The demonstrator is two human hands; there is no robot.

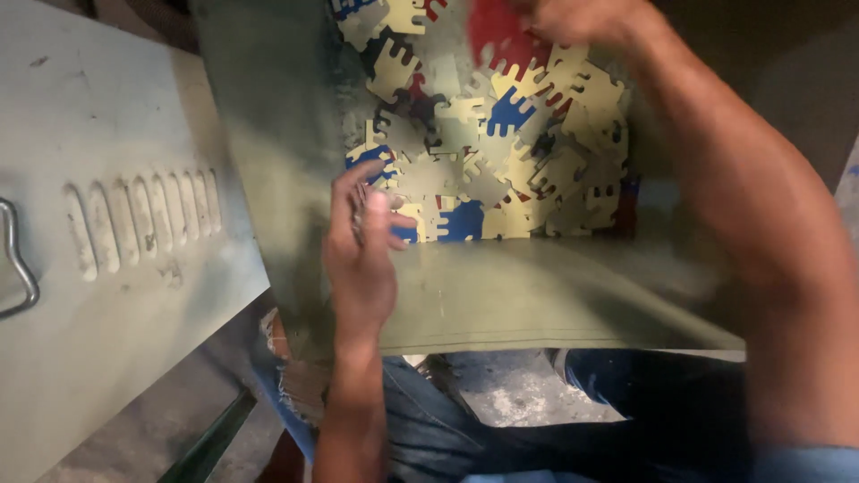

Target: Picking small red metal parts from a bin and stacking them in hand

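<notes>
Green metal tray [537,295] is seen w/ a heap of notched flat pieces [501,170] at its far edge. Thin stack of pieces [358,210] is pinched by left hand [362,259]. Right hand [582,18] is blurred at far edge; grip can't be told.

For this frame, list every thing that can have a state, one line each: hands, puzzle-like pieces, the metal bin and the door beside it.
Left hand: closed, its grip on a small stack of thin flat pieces.
Right hand: raised over the pile, blurred; grip cannot be told.
Notched flat pieces: loose, heaped in yellow, blue and red.
Green metal bin: open, pieces piled at the back.
Grey metal door: louvred, wire handle at the left edge.
</notes>
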